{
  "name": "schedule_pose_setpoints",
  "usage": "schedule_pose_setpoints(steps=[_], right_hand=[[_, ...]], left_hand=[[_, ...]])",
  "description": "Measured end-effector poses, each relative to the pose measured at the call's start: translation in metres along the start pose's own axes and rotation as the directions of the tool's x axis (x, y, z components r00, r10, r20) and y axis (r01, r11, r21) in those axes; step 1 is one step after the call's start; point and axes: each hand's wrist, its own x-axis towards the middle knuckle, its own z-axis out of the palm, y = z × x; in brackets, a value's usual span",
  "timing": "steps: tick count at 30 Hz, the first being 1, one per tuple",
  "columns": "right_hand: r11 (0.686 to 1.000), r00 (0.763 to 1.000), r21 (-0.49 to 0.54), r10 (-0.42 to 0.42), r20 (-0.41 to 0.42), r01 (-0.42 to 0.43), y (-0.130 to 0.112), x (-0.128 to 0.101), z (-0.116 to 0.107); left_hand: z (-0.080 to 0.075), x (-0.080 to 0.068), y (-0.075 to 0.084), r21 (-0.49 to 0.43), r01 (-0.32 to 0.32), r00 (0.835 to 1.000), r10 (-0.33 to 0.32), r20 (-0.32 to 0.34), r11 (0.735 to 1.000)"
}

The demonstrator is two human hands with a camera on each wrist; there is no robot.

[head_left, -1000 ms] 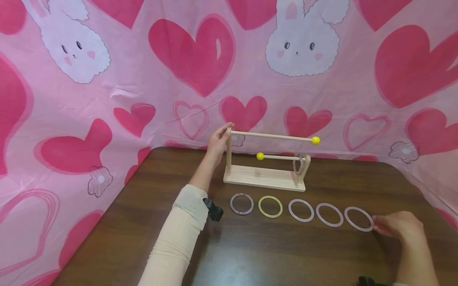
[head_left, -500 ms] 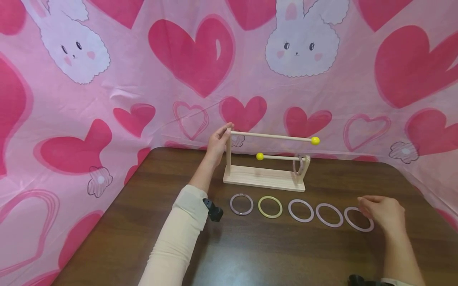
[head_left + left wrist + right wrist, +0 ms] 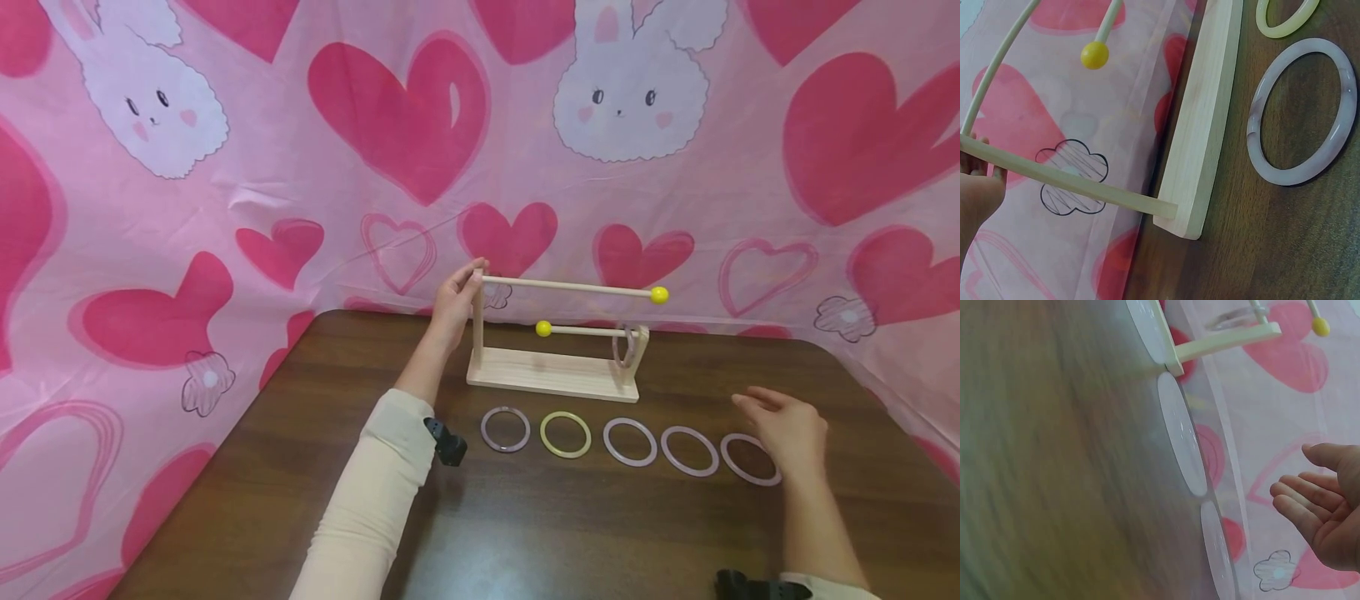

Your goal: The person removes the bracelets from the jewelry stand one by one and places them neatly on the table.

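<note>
- head view: my left hand (image 3: 452, 310) grips the top of the tall post of the pale wooden two-rail rack (image 3: 553, 372), which i judge keeps the light frame from tipping or sliding on the dark wood-grain desk (image 3: 525, 525).
- head view: my right hand (image 3: 783, 429) hovers with fingers straight and loose, holding nothing, just above the rightmost pale pink ring (image 3: 750, 459); i cannot tell if it touches it.
- head view: that ring ends a row of five in front of the rack, the others being two more pink rings (image 3: 688, 451), a yellow ring (image 3: 565, 434) and a mauve marbled ring (image 3: 505, 428), laid flat and apart so each can be taken singly.
- head view: one translucent ring (image 3: 622, 347) already hangs on the lower rail by the short post.
- left wrist view: fingertips of the left hand (image 3: 979, 187) curl round the post; the rack base (image 3: 1200, 125) sits flat, the mauve ring (image 3: 1302, 112) just beside it.
- right wrist view: blurred; the right hand (image 3: 1325, 509) shows an empty palm with fingers extended, the pink heart-print cloth (image 3: 1285, 425) behind it.
</note>
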Motion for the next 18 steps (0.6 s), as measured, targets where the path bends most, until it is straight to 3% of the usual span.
schedule_pose_setpoints(steps=[10, 18], right_hand=[[0.998, 1.0, 0.066, -0.001, 0.009, 0.0, -0.02, 0.001, 0.013], [0.991, 0.997, 0.124, -0.055, 0.045, 0.049, -0.035, 0.004, 0.026]], left_hand=[[0.0, 0.0, -0.001, -0.022, -0.007, 1.0, 0.007, 0.005, 1.0], [0.0, 0.0, -0.001, -0.035, -0.006, 1.0, 0.006, 0.005, 0.999]])
